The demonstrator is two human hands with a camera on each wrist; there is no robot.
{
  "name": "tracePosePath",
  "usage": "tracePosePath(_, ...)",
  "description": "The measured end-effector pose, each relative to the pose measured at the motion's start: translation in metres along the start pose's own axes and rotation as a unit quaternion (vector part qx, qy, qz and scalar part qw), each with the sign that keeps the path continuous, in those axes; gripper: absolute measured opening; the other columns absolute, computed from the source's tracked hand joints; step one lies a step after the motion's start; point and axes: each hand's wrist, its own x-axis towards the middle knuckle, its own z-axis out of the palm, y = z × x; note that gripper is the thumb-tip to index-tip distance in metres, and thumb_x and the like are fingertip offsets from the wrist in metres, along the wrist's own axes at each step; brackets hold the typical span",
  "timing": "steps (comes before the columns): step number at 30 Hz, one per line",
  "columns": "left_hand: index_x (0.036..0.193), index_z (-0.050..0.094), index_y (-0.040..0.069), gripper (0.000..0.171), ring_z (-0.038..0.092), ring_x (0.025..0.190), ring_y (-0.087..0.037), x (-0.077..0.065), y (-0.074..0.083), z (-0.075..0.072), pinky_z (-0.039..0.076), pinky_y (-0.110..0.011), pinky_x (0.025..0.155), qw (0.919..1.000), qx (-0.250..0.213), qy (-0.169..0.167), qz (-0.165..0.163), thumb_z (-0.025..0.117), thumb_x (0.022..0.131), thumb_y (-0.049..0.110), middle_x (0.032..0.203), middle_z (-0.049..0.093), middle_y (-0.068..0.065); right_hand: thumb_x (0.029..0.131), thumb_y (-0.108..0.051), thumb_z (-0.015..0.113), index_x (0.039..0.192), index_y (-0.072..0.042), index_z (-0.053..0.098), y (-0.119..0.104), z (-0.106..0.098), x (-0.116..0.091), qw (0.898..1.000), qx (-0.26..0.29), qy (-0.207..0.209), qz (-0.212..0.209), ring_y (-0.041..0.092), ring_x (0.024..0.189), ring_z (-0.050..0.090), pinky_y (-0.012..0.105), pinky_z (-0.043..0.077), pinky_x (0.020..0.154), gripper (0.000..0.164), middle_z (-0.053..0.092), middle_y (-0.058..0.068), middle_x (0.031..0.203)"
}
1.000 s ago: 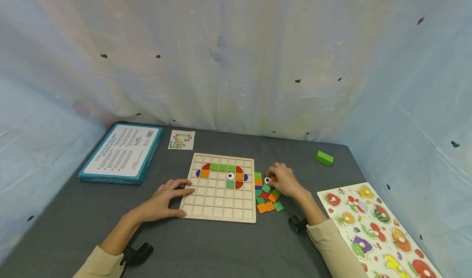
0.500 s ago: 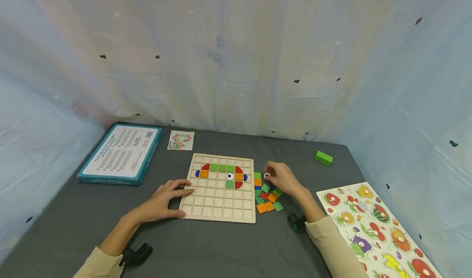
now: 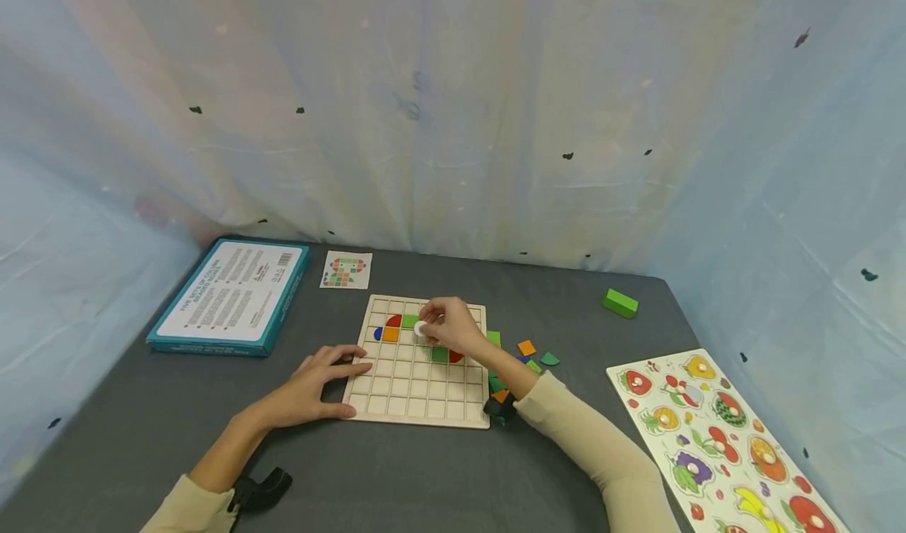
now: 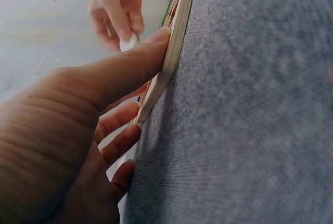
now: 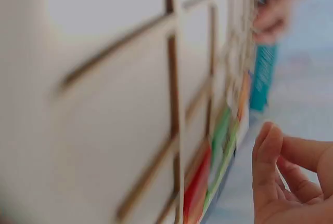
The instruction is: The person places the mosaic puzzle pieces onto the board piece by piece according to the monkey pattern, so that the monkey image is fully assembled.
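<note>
Two hands are shown in the head view over the grey counter (image 3: 396,478): a white disc (image 3: 421,328) is pinched in the grip of the right hand (image 3: 454,327), over the upper part of the gridded board (image 3: 418,387), where coloured tiles (image 3: 391,334) are set. The board's left edge is touched by the left hand (image 3: 322,387), whose grip is relaxed, with fingers loosely spread. Loose pieces (image 3: 526,348) are scattered right of the board. In the left wrist view, the left thumb (image 4: 140,60) is rested on the board's edge, and the disc is seen in the right fingertips beyond. In the right wrist view, thumb and finger are held together beside the board; the disc cannot be clearly made out.
</note>
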Motion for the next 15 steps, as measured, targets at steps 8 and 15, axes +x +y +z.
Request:
tracePosePath(8, 0.143, 0.057, 0.016, 0.071, 0.036, 0.131, -0.031, 0.0, 0.001, 0.0, 0.028, -0.06, 0.096, 0.9999, 0.003, 0.007, 0.01, 0.076, 0.084, 0.05, 0.148, 0.043, -0.007, 0.086, 0.004, 0.073, 0.092, 0.002, 0.074, -0.004, 0.028, 0.017, 0.984, -0.172, -0.003, -0.038, 0.012, 0.065, 0.052, 0.024, 0.044, 0.065, 0.007, 0.065, 0.008, 0.076)
tracePosePath(15, 0.143, 0.057, 0.016, 0.07, 0.037, 0.13, -0.031, -0.001, 0.001, 0.0, 0.029, -0.058, 0.095, 0.9999, 0.005, 0.008, 0.01, 0.076, 0.084, 0.049, 0.148, 0.043, -0.007, 0.092, -0.016, 0.074, 0.113, -0.004, 0.073, -0.016, 0.019, 0.005, 0.945, -0.321, -0.032, -0.052, 0.02, 0.089, 0.06, 0.03, 0.049, 0.073, 0.025, 0.064, 0.011, 0.105)
